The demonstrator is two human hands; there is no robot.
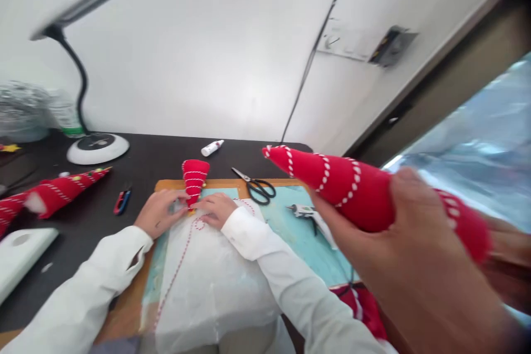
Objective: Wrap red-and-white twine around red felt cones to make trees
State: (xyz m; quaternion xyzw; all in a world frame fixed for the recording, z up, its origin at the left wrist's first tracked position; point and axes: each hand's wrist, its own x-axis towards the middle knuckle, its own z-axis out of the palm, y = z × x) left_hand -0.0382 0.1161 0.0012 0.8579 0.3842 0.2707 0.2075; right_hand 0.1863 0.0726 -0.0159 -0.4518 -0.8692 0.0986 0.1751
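Between my two hands lies a small red fabric cone wound with rows of white cord, its wide end away from me and its tip toward me. My left hand, in a white sleeve, pinches the cone near its tip. My right hand has its fingers closed at the other side of the tip; just what its fingertips grip is partly hidden. From there a red-and-white twisted cord loops and trails down over the white sheet in front of me.
At right, close by, another person's hand holds a larger red cone with white cord. Scissors, a glue gun, a small white bottle and a cutter lie around. A lamp and decorated cones are left.
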